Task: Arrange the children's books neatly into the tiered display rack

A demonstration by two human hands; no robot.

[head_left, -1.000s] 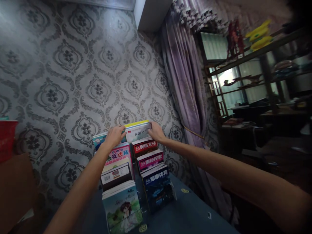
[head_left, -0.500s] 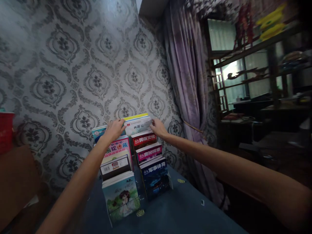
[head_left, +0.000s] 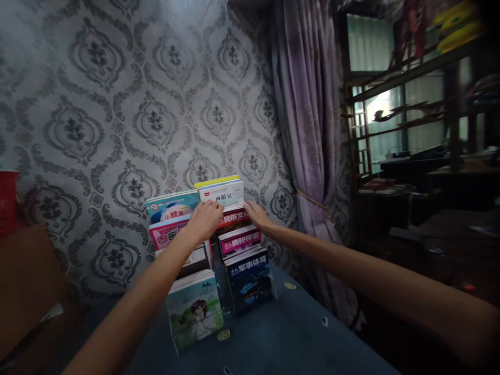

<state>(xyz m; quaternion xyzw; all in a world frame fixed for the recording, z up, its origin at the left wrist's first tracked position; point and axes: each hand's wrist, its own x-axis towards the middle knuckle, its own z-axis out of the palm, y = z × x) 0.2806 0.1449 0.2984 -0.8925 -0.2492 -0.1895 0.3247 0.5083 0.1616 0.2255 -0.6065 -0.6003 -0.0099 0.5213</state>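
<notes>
On the dark blue surface (head_left: 312, 338) we have two rows of upright paper books, a left-hand row (head_left: 195, 263) and a right-hand row (head_left: 240, 244). In the latter, the red-covered book with white lettering (head_left: 234, 217) stands just in front of the white-covered book with dark lettering (head_left: 224, 195). Our left hand (head_left: 207, 220) is at the red book's upper left corner, our right hand (head_left: 258, 214) at its upper right. The fingers of both hands lie close together, the left ones bent; we cannot tell whether they pinch the cover. To square it well, we would judge, we should press evenly from both sides, lightly enough that neighbouring books do not tip, with our left forearm clear of the left-hand row. Against a second ago, more of the teal picture-book cover (head_left: 177, 202) shows, and both hands have dropped from the white book's edges to the red one's corners.
</notes>
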